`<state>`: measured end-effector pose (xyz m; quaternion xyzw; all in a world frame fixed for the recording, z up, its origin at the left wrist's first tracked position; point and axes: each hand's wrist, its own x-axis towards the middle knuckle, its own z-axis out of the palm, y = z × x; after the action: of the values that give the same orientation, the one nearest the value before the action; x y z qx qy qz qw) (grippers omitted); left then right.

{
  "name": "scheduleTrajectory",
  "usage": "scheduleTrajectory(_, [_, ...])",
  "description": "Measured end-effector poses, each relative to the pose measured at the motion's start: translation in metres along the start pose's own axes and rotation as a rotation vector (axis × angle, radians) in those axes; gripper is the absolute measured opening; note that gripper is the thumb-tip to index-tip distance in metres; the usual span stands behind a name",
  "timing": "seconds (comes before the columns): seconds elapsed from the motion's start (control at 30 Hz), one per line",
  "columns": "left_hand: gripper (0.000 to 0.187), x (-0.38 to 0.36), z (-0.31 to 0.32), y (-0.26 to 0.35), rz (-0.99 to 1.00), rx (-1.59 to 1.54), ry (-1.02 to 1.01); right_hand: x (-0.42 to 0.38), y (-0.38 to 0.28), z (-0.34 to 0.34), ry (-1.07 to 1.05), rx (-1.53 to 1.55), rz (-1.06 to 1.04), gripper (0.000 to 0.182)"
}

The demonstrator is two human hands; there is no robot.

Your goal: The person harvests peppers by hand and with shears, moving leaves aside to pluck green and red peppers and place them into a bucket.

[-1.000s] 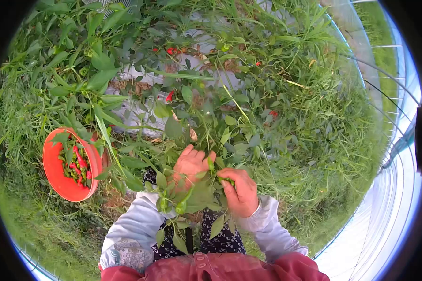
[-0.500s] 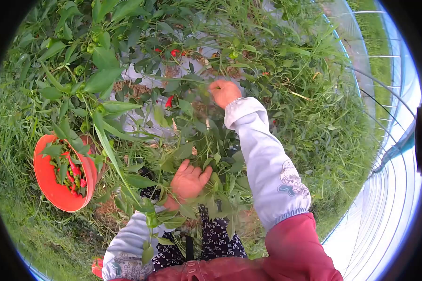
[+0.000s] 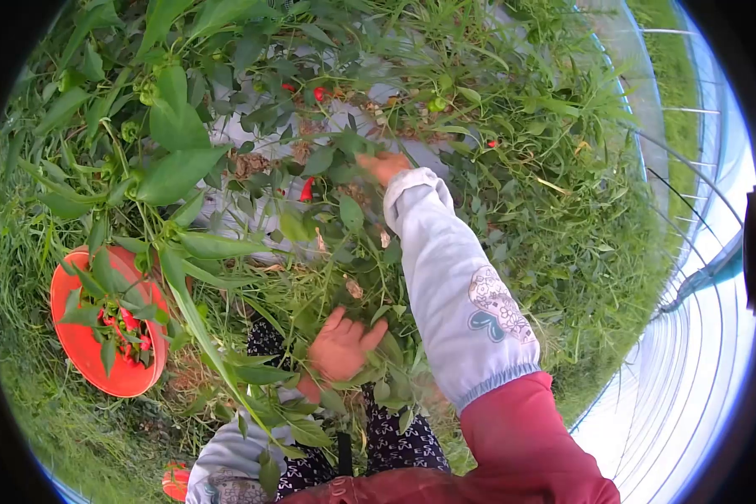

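Note:
My left hand (image 3: pixel 340 346) lies low among the pepper plant's leaves in front of my legs, its fingers spread and pressing against the foliage. Farther out, my right hand (image 3: pixel 383 166) reaches into the leaves; its fingers are partly covered and blurred, so their grip does not show. A red pepper (image 3: pixel 307 190) hangs to the left of that hand. More red shows on another pepper (image 3: pixel 319 94) farther back, and a green pepper (image 3: pixel 437 104) sits to its right. At left, an orange-red bucket (image 3: pixel 82 340) contains red and green peppers, partly hidden by leaves.
A tall pepper plant (image 3: pixel 176 176) rises close to the camera at left, its stem crossing toward my legs. Pale ground sheeting (image 3: pixel 235 130) shows between plants. Thick grass (image 3: pixel 580 277) and a metal-hooped plastic tunnel wall (image 3: pixel 689 386) lie at right. Another red object (image 3: pixel 175 481) is bottom left.
My right hand has shifted left and slipped partly behind leaves. My left hand stays spread in nearly the same spot. The view has shifted slightly.

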<state>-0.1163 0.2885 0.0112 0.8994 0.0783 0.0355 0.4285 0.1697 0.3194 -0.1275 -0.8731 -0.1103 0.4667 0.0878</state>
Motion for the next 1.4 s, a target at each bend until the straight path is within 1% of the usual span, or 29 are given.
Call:
scheduleTrajectory(0.07, [0.048,0.0,0.0,-0.002,-0.009,-0.014,-0.012,-0.003,-0.005,0.003,-0.022,-0.025,-0.014,0.058])
scheduleTrajectory(0.13, [0.048,0.0,-0.001,-0.002,-0.001,0.005,-0.025,-0.012,-0.011,0.001,-0.082,0.078,0.008,0.057])
scheduleTrajectory(0.17, [0.048,0.001,-0.002,-0.001,-0.002,0.004,-0.025,-0.012,-0.007,0.003,-0.083,0.078,0.009,0.057])
scheduleTrajectory(0.23, [0.048,0.002,-0.004,-0.001,-0.029,-0.036,-0.014,-0.012,0.0,0.01,0.032,0.316,0.015,0.053])
scheduleTrajectory(0.27, [0.048,0.001,-0.003,-0.002,-0.03,-0.035,-0.011,-0.009,0.003,0.014,0.031,0.315,0.012,0.053])
scheduleTrajectory(0.33, [0.048,-0.001,0.002,-0.004,0.002,0.007,-0.017,-0.006,0.011,0.022,0.288,-0.173,-0.088,0.038])
scheduleTrajectory(0.37, [0.048,-0.001,0.001,-0.004,0.002,0.007,-0.017,-0.005,0.016,0.024,0.288,-0.173,-0.087,0.038])
scheduleTrajectory(0.43, [0.048,0.002,-0.002,-0.002,-0.005,-0.011,-0.018,-0.001,0.026,0.026,0.354,0.19,-0.311,0.038])
scheduleTrajectory(0.47, [0.048,0.003,-0.001,-0.003,-0.005,-0.01,-0.018,-0.004,0.025,0.027,0.353,0.191,-0.311,0.038])
scheduleTrajectory(0.53, [0.049,0.002,0.001,-0.003,0.011,0.028,-0.016,-0.01,0.024,0.03,0.35,0.495,-0.46,0.033])
scheduleTrajectory(0.57, [0.049,0.003,0.001,-0.002,0.011,0.029,-0.018,-0.008,0.027,0.033,0.35,0.497,-0.458,0.033])
scheduleTrajectory(0.63, [0.05,0.006,-0.002,0.001,-0.034,-0.019,0.001,-0.001,0.029,0.038,0.122,0.796,-0.285,0.032])
scheduleTrajectory(0.67, [0.05,0.006,-0.001,0.001,-0.034,-0.016,-0.001,-0.005,0.025,0.034,0.122,0.799,-0.285,0.032])
scheduleTrajectory(0.73, [0.049,0.005,0.002,0.001,-0.025,-0.009,0.022,-0.018,0.006,0.019,-0.121,0.823,0.038,0.03])
scheduleTrajectory(0.87, [0.047,0.003,0.008,0.002,-0.025,0.018,0.041,-0.026,0.004,0.023,-0.179,0.854,-0.014,0.03])
scheduleTrajectory(0.93, [0.049,0.003,0.009,0.002,-0.022,0.057,0.014,-0.029,0.006,0.023,-0.251,0.777,-0.051,0.033])
scheduleTrajectory(0.97, [0.049,0.003,0.009,0.002,-0.022,0.058,0.013,-0.025,0.012,0.029,-0.252,0.778,-0.051,0.033])
scheduleTrajectory(1.03, [0.05,0.003,0.01,0.003,-0.028,0.043,0.006,-0.012,0.026,0.045,-0.167,0.999,-0.204,0.039])
scheduleTrajectory(1.17, [0.052,0.001,0.016,0.003,-0.022,0.056,0.013,-0.026,0.015,0.034,-0.165,0.979,-0.225,0.041])
scheduleTrajectory(1.23, [0.051,0.004,0.012,0.005,-0.036,0.042,0.01,-0.034,0.008,0.034,-0.154,1.052,-0.29,0.042])
scheduleTrajectory(1.27, [0.051,0.005,0.011,0.006,-0.035,0.043,0.01,-0.039,0.006,0.037,-0.154,1.053,-0.29,0.042])
scheduleTrajectory(1.33, [0.049,0.006,0.011,0.007,-0.048,0.036,0.025,-0.047,0.003,0.04,-0.113,1.129,-0.303,0.037])
scheduleTrajectory(1.4, [0.048,0.004,0.012,0.006,-0.04,0.061,0.028,-0.048,0.008,0.038,-0.123,1.103,-0.271,0.035])
